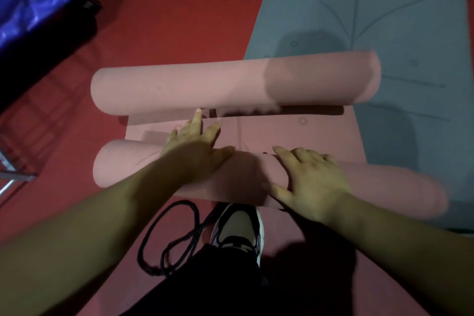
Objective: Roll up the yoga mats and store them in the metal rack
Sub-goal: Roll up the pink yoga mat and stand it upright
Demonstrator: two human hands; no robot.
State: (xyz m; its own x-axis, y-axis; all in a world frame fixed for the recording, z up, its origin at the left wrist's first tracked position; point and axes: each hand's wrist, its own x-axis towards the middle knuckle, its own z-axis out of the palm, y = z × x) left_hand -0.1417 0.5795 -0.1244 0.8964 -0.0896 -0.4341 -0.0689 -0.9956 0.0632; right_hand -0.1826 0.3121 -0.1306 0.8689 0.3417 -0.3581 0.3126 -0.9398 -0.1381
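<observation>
1. A red floor [179, 20] fills the dim room. A grey-blue mat [384, 20] lies spread flat along its right side, and a shiny blue sheet [25, 2] covers something dark in the upper left corner.
2. A pink yoga mat [295, 133] lies crosswise in the middle of the floor, its right end overlapping the grey-blue mat's near left edge. It shows a far roll [179, 84] and a near roll [123, 167] with a flat strip between them. Whether this is one mat curled from both ends or two mats cannot be told.
3. The left hand [195, 146] rests on the near roll with fingers straight and spread, the tips reaching onto the flat strip. It clasps nothing.
4. The right hand [313, 182] presses palm-down on the same roll, fingers splayed and the thumb toward the roll's near side.
5. A shoe [238, 228] stands just behind the near roll, with a looped black cord [166, 238] beside it on the floor.
6. A metal frame [12, 174] pokes in at the floor's left edge, possibly the rack.
7. The mat looks light, soft and springy, so a loose roll will likely uncurl. Flat palms set apart near the middle should keep it tight and even. For carrying, a grip around the roll's mid-length seems best.
</observation>
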